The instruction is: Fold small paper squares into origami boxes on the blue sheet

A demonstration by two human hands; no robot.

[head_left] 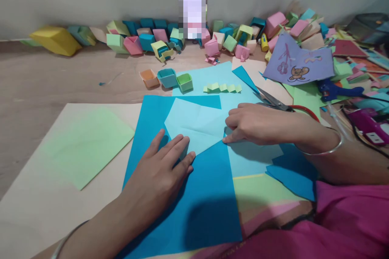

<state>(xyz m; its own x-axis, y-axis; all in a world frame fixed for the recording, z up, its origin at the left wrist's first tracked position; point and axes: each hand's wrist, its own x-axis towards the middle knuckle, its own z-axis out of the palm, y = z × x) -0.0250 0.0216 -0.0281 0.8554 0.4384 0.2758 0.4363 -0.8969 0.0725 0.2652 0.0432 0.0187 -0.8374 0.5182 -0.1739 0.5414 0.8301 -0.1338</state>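
A folded light blue paper (194, 123) with faint creases lies on a larger dark blue sheet (206, 194). My left hand (167, 166) rests flat, fingers spread, its fingertips touching the paper's lower left edge. At the paper's right corner is my right hand (252, 123), fingers curled and thumb stretched along the corner; its grip there is partly hidden. Under my right forearm, scissors (273, 101) with a red handle lie partly covered. A light blue sheet (252, 158) extends beneath my right hand.
Left lies a green sheet (88, 145) on cream paper (36, 194). Small paper boxes (167, 77) and a folded green strip (223, 88) stand ahead. Many paper boxes line the wall below a phone (192, 8). Right are a blue glue gun (337, 89) and purple drawing (299, 60).
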